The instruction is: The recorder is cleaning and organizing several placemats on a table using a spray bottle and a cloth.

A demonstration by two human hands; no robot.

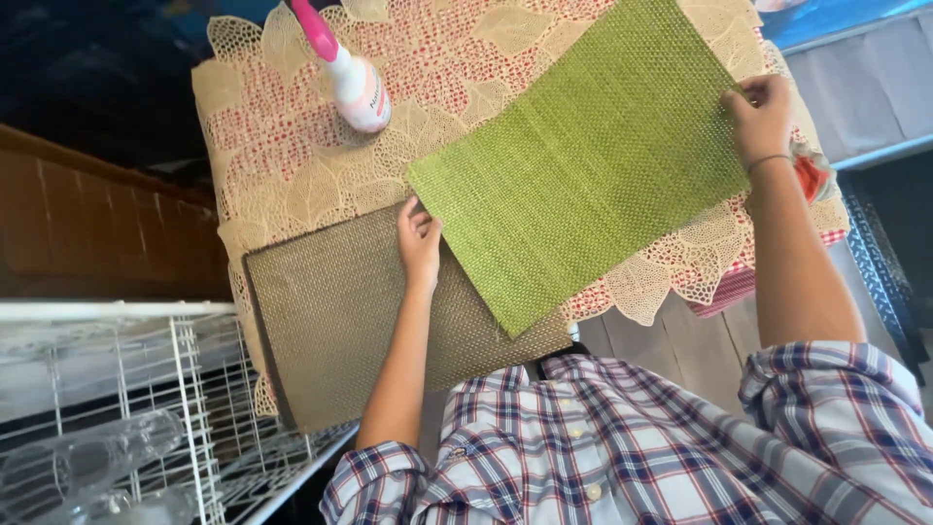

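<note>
A lace leaf-pattern cloth (292,185) covers the worktop (719,292). On it a green woven placemat (583,165) lies at a slant, its lower end overlapping a brown woven placemat (330,311) that hangs over the near edge. The white wire rack (175,389) stands at lower left. The right hand (760,117) pinches the green mat's far corner; the left hand (419,238) grips its near corner, resting on the brown one. A pink-capped white bottle (355,83) stands just beyond
</note>
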